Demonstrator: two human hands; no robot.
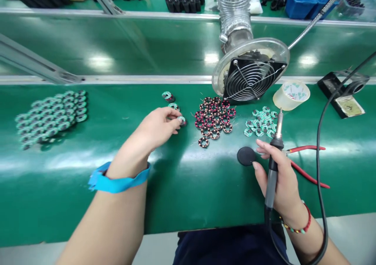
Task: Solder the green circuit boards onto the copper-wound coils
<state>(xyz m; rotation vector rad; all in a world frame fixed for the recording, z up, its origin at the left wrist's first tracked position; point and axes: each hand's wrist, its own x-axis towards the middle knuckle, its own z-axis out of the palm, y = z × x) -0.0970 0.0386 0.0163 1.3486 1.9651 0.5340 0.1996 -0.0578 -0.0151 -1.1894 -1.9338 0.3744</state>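
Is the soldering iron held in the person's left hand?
No, the right hand grips the soldering iron, while the left hand touches a small ring part on the green table.

Open green mat [188,179] lies between the left hand [158,128] and right hand [279,179], broken only by a black disc [246,155]. Farther off, the coil cluster [214,120], fan [249,77] and tape roll [291,95] block passage. The red pliers [308,167] and black cable [319,159] obstruct the right side.
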